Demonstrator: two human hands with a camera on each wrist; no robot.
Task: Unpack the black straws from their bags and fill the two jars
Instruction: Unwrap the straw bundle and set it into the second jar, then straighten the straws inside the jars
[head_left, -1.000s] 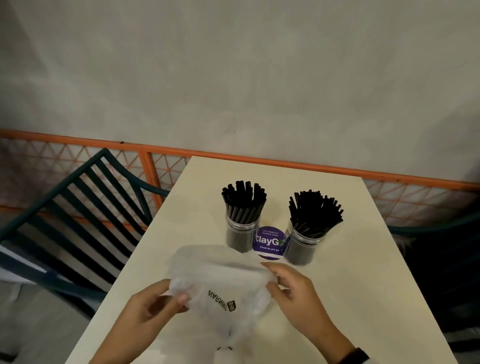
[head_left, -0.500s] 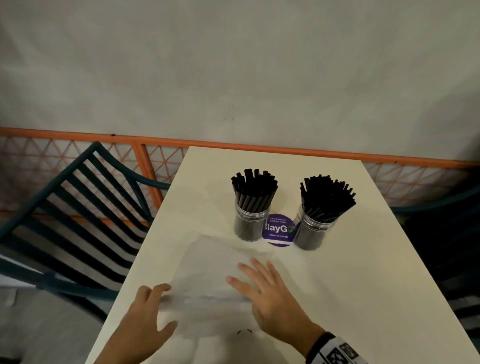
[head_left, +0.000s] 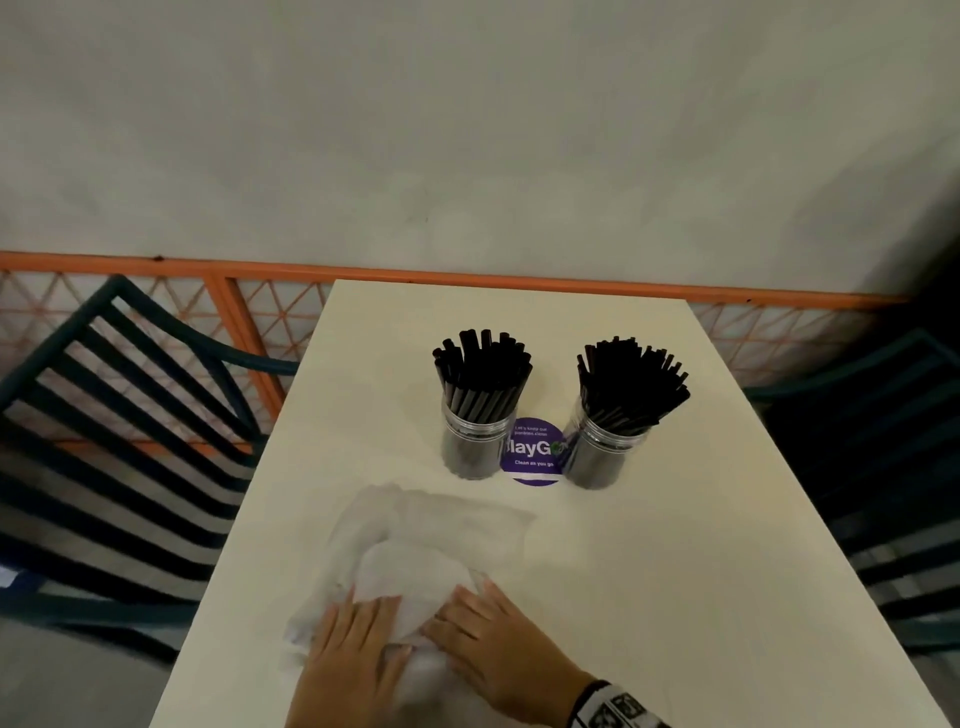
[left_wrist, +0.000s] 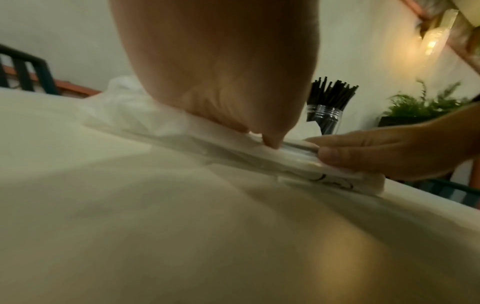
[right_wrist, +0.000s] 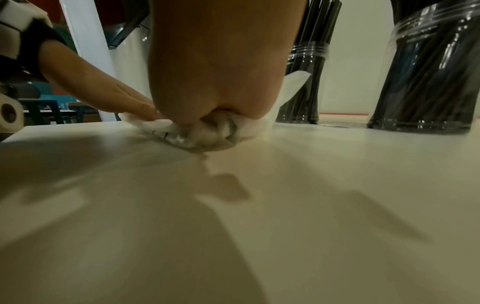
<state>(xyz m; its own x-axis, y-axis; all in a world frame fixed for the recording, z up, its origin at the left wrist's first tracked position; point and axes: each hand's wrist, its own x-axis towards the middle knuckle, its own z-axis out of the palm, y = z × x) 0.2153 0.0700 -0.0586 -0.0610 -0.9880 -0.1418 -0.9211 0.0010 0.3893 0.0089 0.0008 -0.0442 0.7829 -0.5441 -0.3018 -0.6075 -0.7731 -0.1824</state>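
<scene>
Two clear jars stand mid-table, the left jar (head_left: 479, 441) and the right jar (head_left: 605, 452), each packed with upright black straws (head_left: 483, 369). A white, empty-looking plastic bag (head_left: 415, 540) lies folded over on the table in front of them. My left hand (head_left: 361, 623) and right hand (head_left: 480, 621) lie side by side on the bag's near part, fingers straight, pressing it down. In the left wrist view my left hand (left_wrist: 221, 61) bears on the bag (left_wrist: 145, 115). In the right wrist view the bag (right_wrist: 202, 131) bunches under my right hand (right_wrist: 223, 61).
A purple round sticker (head_left: 535, 452) lies between the jars on the cream table (head_left: 675, 571). A dark slatted chair (head_left: 119, 415) stands left of the table, another chair (head_left: 883, 467) to the right. An orange railing (head_left: 467, 275) and a grey wall run behind.
A second ago both hands held the bag up; then it lay spread flat. Now it is folded over, and both hands have come together at its near end.
</scene>
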